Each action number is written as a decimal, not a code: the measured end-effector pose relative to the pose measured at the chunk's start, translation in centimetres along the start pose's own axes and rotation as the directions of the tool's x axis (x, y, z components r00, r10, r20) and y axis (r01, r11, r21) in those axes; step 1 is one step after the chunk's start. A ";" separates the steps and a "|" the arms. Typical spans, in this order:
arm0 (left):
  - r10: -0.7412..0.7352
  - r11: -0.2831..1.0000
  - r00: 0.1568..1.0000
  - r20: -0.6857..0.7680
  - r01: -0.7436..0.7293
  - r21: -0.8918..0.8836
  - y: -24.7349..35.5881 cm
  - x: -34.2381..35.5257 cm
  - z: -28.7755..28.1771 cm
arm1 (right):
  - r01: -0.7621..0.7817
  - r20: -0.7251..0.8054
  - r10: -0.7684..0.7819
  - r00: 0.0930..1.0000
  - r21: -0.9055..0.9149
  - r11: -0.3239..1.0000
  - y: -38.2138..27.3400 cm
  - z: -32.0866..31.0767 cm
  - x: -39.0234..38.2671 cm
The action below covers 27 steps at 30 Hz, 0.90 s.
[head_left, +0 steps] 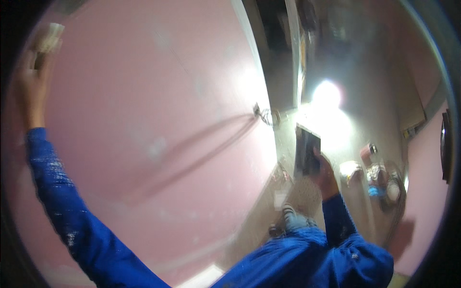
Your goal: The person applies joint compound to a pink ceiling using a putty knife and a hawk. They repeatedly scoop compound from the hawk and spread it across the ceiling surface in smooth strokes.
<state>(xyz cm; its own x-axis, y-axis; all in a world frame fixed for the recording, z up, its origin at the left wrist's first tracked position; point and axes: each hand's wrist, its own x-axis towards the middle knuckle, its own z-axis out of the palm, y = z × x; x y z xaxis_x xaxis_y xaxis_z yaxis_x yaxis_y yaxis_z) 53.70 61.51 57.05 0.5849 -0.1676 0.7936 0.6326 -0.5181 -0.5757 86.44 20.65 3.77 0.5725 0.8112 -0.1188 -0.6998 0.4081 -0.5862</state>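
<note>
My left arm, in a blue sleeve marked with white smears, reaches up along the pink wall (134, 86) at the far left. My left hand (33, 91) is closed round a pale, block-shaped thing (50, 37), blurred by motion, with a dark patch beside the fingers. Lower and to the right, in front of my body, my right hand (327, 178) grips a dark, flat, rectangular pan-like thing (308, 150) by its lower part. Its exact kind does not show. Faint whitish patches dot the wall.
A bright lamp (327, 96) glares beyond my right hand. A looped cable (267, 116) hangs at the wall's edge, casting long shadows. A dark opening (276, 53) lies behind it. Pale round containers (351, 170) and a blue item (377, 191) stand at the right.
</note>
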 end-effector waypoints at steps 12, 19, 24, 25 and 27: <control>-0.018 0.994 0.996 -0.090 0.028 0.104 5.4 1.9 -0.5 | 0.758 0.691 -0.330 0.644 -0.516 0.399 -15.2 15.1 24.2; -0.043 0.999 0.996 -0.074 0.044 0.019 5.3 1.8 -0.1 | 0.805 0.848 -0.522 0.096 -0.375 -0.460 -31.6 34.7 32.7; -0.025 0.997 0.994 -0.107 0.032 0.068 5.4 1.8 -0.2 | 0.926 0.843 -0.527 0.110 -0.279 -0.254 -37.6 47.4 37.2; -0.018 0.998 0.995 -0.100 0.024 0.060 5.3 1.7 -0.2 | 0.965 0.790 -0.581 0.198 -0.260 -0.024 -38.4 50.0 38.2; -0.001 0.999 0.995 -0.095 0.004 0.038 5.0 1.7 -0.2 | 0.916 0.678 -0.644 0.355 -0.390 0.094 -40.6 54.5 40.0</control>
<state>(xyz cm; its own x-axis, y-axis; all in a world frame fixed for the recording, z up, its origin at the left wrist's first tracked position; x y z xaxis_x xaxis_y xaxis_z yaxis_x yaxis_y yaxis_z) 57.79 58.44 55.57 0.5334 -0.2464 0.8092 0.6541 -0.4864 -0.5793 114.44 59.32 66.55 0.3645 0.3084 0.8786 0.6249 0.6186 -0.4764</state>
